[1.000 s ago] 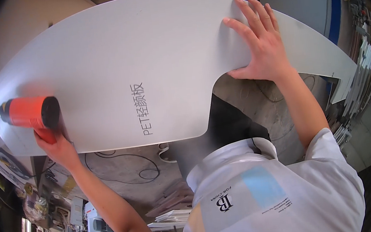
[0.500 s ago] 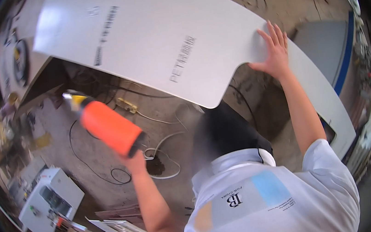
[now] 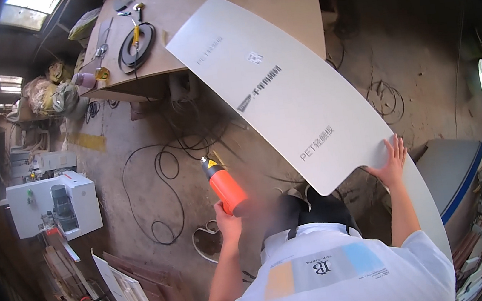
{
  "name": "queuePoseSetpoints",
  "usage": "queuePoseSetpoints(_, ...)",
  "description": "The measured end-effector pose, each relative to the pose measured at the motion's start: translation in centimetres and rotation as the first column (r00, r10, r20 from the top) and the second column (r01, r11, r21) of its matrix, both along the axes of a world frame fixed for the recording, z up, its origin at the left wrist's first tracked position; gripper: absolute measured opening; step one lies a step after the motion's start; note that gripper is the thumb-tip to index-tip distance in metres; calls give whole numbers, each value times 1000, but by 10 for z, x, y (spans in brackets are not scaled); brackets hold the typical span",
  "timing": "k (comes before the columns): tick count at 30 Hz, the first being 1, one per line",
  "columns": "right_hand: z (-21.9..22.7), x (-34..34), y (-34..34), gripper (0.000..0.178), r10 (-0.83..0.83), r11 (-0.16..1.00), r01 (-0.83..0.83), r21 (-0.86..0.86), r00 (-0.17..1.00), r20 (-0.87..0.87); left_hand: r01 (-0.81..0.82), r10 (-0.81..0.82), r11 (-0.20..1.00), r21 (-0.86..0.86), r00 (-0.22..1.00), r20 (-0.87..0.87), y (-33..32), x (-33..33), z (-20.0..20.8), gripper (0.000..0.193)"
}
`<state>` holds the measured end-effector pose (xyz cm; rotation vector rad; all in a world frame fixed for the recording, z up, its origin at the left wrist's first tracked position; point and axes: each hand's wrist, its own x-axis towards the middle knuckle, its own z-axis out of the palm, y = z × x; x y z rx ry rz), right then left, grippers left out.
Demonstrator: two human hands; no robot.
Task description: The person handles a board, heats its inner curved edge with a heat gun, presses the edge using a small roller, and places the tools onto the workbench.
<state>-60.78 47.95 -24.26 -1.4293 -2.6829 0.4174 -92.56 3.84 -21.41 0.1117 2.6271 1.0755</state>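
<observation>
My left hand [image 3: 227, 221] is wrapped round an orange heat gun [image 3: 227, 189] with a black front, a yellow label and a metal nozzle. The nozzle points forward and slightly left, apart from the panel. My right hand [image 3: 394, 161] lies with spread fingers on a long white panel [image 3: 308, 106], between its rounded notch and its outer edge. That panel has a curved outline and printed dark marks. Its far end reaches over a brown worktable [image 3: 271, 2], while its near end runs past my right arm. How the panel is supported there is hidden.
Black cables [image 3: 164, 187] lie looped on the concrete floor. On the worktable are a black coil [image 3: 131, 52] and small tools. A white machine with a motor [image 3: 62, 202] stands left, near leaning boards [image 3: 129, 296]. To the right leans a grey, blue-edged board [image 3: 445, 170].
My view has tilted up, showing more worktable and the panel's far end. The heat gun has come closer to my body and rightward. My right hand stays beside the notch.
</observation>
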Motion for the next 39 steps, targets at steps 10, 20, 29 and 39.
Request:
queuePoseSetpoints(10, 5, -21, 32, 59, -118, 972, 156, -173, 971, 210, 24, -2, 976, -216, 995, 102, -1, -131, -39, 59)
queuePoseSetpoints(20, 1, -358, -6, 29, -381, 906, 305, -294, 889, -253, -303, 376, 919, -253, 869, 322, -95, -347, -164, 33)
queuePoseSetpoints(29, 58, -799, -20, 25, 276, 906, -367, -209, 889, -364, -629, 700, 714, -307, 648, 300, -184, -406, -96, 36)
queuePoseSetpoints(39, -6, -1281, 34, 48, 275, 885, -394, -249, 873, -403, -828, 898, 434, -355, 367, 242, -171, -414, -61, 51)
